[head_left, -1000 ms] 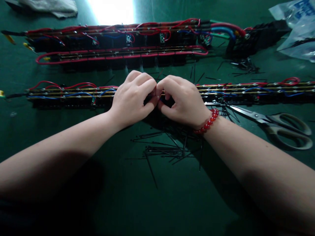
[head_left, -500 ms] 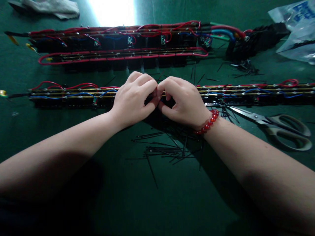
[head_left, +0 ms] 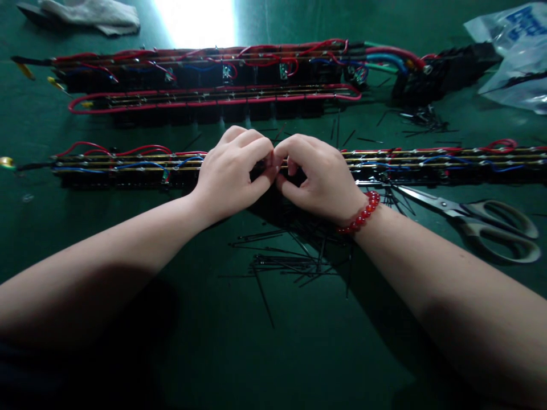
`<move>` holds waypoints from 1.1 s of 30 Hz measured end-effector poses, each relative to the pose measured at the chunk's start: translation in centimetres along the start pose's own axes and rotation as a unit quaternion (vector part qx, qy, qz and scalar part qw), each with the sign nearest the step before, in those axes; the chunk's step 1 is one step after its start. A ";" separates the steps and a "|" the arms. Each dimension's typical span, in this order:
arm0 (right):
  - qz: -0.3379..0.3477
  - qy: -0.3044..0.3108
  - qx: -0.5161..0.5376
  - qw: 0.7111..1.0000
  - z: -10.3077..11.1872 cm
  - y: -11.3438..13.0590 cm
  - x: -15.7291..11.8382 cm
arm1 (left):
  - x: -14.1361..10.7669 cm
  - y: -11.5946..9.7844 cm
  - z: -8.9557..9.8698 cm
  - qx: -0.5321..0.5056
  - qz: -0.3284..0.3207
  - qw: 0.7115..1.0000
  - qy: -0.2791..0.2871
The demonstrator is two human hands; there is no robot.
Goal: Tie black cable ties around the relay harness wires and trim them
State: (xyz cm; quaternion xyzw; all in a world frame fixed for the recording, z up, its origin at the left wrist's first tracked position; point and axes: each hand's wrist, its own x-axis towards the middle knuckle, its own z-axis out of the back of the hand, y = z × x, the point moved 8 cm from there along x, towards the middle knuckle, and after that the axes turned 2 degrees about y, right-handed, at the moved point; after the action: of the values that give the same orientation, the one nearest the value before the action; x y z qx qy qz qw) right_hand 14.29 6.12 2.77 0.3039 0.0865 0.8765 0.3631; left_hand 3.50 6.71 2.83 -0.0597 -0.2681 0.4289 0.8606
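A long black assembly [head_left: 461,161] with brass-coloured rods and red and blue wires lies across the green table. Over its middle, my left hand [head_left: 235,168] is closed, with thumb and fingertips pinched together. My right hand [head_left: 318,176], with a red bead bracelet [head_left: 363,217] at the wrist, is closed in the same way, its fingertips against those of my left hand. Whatever the fingertips pinch is too small and hidden to make out. Thin black zip ties [head_left: 286,262] lie scattered just below the hands.
Scissors [head_left: 478,219] lie at the right, tips against the assembly. Behind are a second wired assembly [head_left: 196,62] and one ringed by red cable [head_left: 213,101]. A grey cloth [head_left: 96,16] lies back left, a plastic bag [head_left: 519,62] back right. Black scraps [head_left: 427,118] sit near the bag.
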 end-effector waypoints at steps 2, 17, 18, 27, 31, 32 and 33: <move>-0.006 0.005 -0.001 1.000 0.0 0.0 0.0 | 0.0 0.0 0.0 0.000 0.000 1.000 0.000; -0.035 0.033 0.003 0.999 -0.2 -0.2 0.2 | -0.1 -0.1 0.1 -0.006 -0.008 1.000 0.002; -0.033 0.029 0.005 0.999 -0.1 -0.2 0.2 | -0.1 -0.1 0.1 -0.008 -0.009 1.000 0.000; -0.035 0.031 0.009 0.999 -0.3 -0.3 0.2 | -0.3 -0.1 0.0 -0.014 -0.018 1.000 -0.002; -0.037 0.033 0.005 0.999 -0.2 -0.3 0.2 | -0.2 -0.1 0.0 -0.002 -0.010 1.000 0.000; -0.035 0.036 0.004 0.999 -0.2 -0.3 0.2 | -0.2 -0.1 0.0 -0.002 -0.007 1.000 0.003; -0.033 0.038 0.002 0.999 -0.2 -0.2 0.2 | -0.2 -0.1 0.0 -0.002 -0.005 1.000 0.007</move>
State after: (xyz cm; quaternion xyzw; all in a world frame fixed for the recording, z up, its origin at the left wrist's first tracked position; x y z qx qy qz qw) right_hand 14.18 6.43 2.58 0.2678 0.1120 0.8749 0.3877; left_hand 3.48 6.51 2.77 -0.0634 -0.2637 0.4240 0.8641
